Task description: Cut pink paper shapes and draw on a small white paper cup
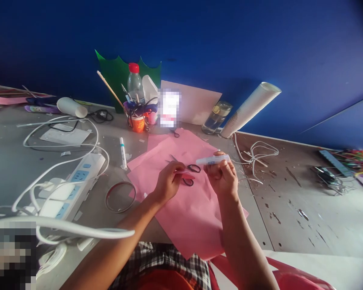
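Note:
My left hand (170, 182) pinches a small piece of pink paper (188, 175) above the sheets. In my right hand (224, 174) is a whitish translucent glue tube (212, 160), held sideways with its narrow end toward the left hand. Scissors with dark handles (194, 168) lie under and between the hands, blades pointing to the far left; part of them is hidden by the paper piece. Beneath everything, large pink paper sheets (189, 225) overlap on the table.
Left are a white power strip (80, 177) with cables, a tape roll (120, 197) and a capped marker (122, 153). Behind stand an orange cup (137, 124) of tools, a lit screen (169, 108), a glass (217, 117) and a leaning paper-cup stack (251, 109). A cord (255, 161) lies right.

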### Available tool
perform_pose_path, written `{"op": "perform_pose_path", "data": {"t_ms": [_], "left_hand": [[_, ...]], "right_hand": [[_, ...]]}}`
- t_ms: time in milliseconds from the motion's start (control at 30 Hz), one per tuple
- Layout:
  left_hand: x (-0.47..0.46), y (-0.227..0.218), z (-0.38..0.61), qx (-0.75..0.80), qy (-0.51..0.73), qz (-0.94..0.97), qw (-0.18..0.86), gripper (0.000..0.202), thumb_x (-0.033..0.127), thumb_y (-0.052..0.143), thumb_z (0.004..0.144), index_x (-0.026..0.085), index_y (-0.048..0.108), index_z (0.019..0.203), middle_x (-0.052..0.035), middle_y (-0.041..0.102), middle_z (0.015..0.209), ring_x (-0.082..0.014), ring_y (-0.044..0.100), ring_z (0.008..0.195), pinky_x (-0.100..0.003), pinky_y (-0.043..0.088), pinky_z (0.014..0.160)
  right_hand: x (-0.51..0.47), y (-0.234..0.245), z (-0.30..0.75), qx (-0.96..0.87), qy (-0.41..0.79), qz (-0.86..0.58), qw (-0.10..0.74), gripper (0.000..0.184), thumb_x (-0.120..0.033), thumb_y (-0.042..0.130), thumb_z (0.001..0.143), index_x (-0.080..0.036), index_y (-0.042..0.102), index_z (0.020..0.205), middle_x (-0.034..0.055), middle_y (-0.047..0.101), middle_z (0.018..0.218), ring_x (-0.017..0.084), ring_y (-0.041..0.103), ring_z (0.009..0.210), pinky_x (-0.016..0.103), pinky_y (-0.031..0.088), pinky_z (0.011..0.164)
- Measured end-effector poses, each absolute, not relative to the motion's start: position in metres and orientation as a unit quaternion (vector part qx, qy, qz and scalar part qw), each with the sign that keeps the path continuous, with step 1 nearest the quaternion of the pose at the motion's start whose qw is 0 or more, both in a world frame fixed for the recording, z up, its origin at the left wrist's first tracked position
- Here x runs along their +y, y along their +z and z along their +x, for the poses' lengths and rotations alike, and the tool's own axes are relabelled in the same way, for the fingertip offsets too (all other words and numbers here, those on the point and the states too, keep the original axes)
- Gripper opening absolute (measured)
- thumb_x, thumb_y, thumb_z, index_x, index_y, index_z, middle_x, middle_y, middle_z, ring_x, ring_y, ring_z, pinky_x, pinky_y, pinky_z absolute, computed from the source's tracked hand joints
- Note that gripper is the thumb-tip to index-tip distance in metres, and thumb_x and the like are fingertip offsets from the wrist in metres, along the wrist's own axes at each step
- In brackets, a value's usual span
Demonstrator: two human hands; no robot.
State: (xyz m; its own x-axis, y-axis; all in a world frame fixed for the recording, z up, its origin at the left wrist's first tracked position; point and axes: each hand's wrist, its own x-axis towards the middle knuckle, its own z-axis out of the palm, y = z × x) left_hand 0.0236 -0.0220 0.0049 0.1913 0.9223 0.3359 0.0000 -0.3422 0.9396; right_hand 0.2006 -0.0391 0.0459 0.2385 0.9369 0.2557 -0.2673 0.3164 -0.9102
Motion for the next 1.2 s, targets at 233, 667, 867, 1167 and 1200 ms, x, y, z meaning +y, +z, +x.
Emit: {"op": "perform_pose_path", "data": {"t_ms": [233, 667, 867, 1167, 1200], "left_hand": [[-0.022, 0.004, 0.022, 0.339, 0.525, 0.690, 0.364, 0.016, 0.009, 0.053, 0.086, 0.022, 0.061, 0.088, -0.0048, 0.073, 0.094, -0.0168, 0.068, 0.086, -0.028, 0.051, 0.079], [-0.029, 0.015, 0.027, 0.407, 0.475, 0.642, 0.445, 0.011, 0.014, 0.057, 0.084, 0.022, 0.061, 0.090, 0.0002, 0.074, 0.077, -0.0176, 0.071, 0.074, -0.028, 0.054, 0.070], [-0.026, 0.013, 0.026, 0.413, 0.483, 0.643, 0.428, 0.011, 0.015, 0.057, 0.084, 0.021, 0.065, 0.089, -0.0008, 0.074, 0.081, -0.0167, 0.071, 0.076, -0.027, 0.054, 0.071], [-0.027, 0.001, 0.026, 0.320, 0.520, 0.711, 0.348, 0.018, 0.008, 0.053, 0.086, 0.021, 0.063, 0.092, -0.0029, 0.074, 0.087, -0.0162, 0.070, 0.082, -0.027, 0.054, 0.075], [-0.026, 0.000, 0.026, 0.320, 0.523, 0.713, 0.341, 0.020, 0.006, 0.053, 0.085, 0.021, 0.063, 0.093, -0.0028, 0.074, 0.088, -0.0160, 0.070, 0.081, -0.027, 0.054, 0.074]], "right_hand": [[-0.045, 0.043, 0.192, -0.422, 0.508, -0.404, 0.632, 0.045, -0.063, 0.072, 0.079, -0.022, 0.064, 0.094, -0.0138, 0.024, 0.042, 0.008, 0.016, 0.043, 0.028, 0.030, 0.052], [-0.046, 0.049, 0.185, -0.392, 0.523, -0.385, 0.651, 0.042, -0.061, 0.077, 0.077, -0.023, 0.064, 0.093, -0.0135, 0.030, 0.040, 0.007, 0.020, 0.041, 0.027, 0.034, 0.055], [-0.047, 0.051, 0.186, -0.373, 0.528, -0.377, 0.663, 0.043, -0.060, 0.079, 0.075, -0.024, 0.065, 0.093, -0.0136, 0.030, 0.039, 0.007, 0.021, 0.040, 0.027, 0.035, 0.055], [-0.045, 0.044, 0.189, -0.383, 0.576, -0.370, 0.620, 0.041, -0.058, 0.076, 0.078, -0.021, 0.067, 0.094, -0.0130, 0.029, 0.039, 0.008, 0.020, 0.040, 0.026, 0.029, 0.050], [-0.046, 0.045, 0.189, -0.382, 0.579, -0.373, 0.617, 0.042, -0.058, 0.076, 0.078, -0.021, 0.067, 0.095, -0.0132, 0.029, 0.039, 0.008, 0.020, 0.040, 0.026, 0.029, 0.049]]}}
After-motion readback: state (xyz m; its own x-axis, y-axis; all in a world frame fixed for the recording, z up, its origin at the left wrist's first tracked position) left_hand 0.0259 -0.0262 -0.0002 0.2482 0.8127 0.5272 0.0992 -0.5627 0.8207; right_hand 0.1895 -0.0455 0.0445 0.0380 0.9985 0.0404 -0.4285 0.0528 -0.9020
